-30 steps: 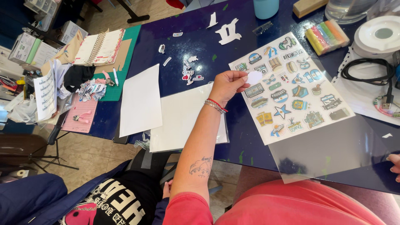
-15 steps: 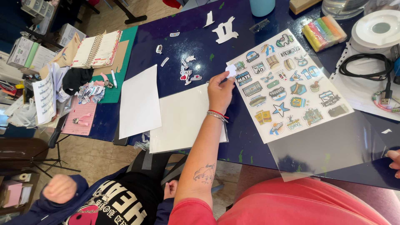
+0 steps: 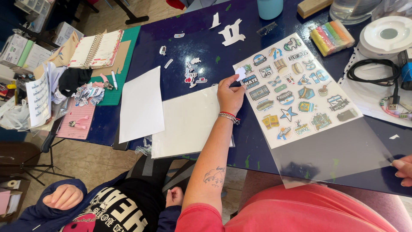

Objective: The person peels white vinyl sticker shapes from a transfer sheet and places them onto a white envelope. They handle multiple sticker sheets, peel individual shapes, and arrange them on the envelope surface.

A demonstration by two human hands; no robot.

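Left hand (image 3: pixel 229 95) has slid to the sticker sheet (image 3: pixel 296 88) edge, pinching a white sticker (image 3: pixel 240 74); right hand (image 3: pixel 403 168) grips the film.

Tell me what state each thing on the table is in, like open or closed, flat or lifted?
Left hand: pinching a small white sticker.
Right hand: touching the clear film at its corner.
Sticker sheet: flat, partly filled.
Spiral notebook: open.
White paper: flat, blank.
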